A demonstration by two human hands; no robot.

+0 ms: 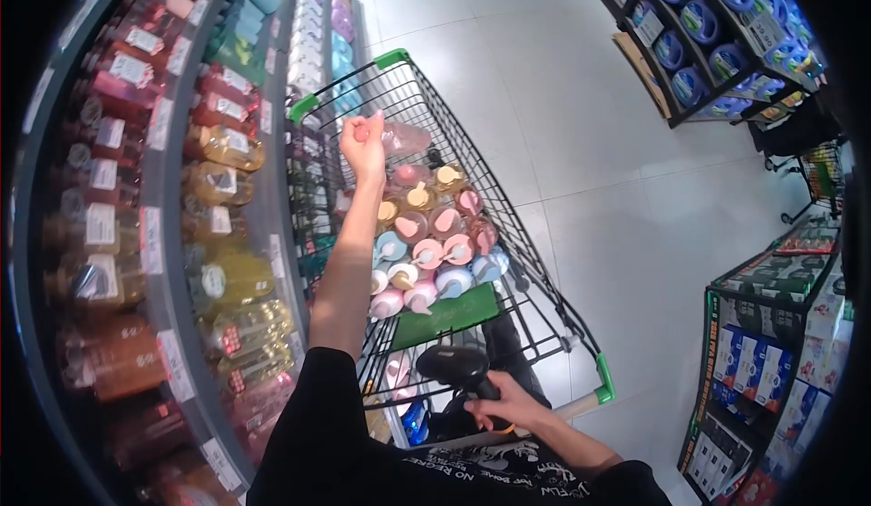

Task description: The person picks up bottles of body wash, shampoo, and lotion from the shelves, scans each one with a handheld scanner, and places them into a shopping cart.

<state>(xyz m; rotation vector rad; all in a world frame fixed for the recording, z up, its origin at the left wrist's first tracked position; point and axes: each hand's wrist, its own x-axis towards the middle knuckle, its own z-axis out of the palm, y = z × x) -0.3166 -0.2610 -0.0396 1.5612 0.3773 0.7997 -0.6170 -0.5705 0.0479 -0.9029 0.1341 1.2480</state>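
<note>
My left hand (365, 152) reaches over the far part of a black wire shopping cart (465, 147), its fingers closed around the top end of a clear pinkish bottle (407, 138). The bottle lies roughly sideways, its base pointing right. Below it in the cart, several pump bottles (428, 254) with pink, yellow, blue and white tops stand packed together. Near my body, my right hand (511, 403) is wrapped around the handle of a black barcode scanner (454, 365), whose head hangs above the near end of the cart.
Shelves of colourful bottles (227, 188) run close along the left side of the cart. Tiled floor (599, 170) lies to the right. Beyond it are a rack of blue tubs (697, 20) and a stand of boxed goods (758, 361). Another cart (819, 175) is at the far right.
</note>
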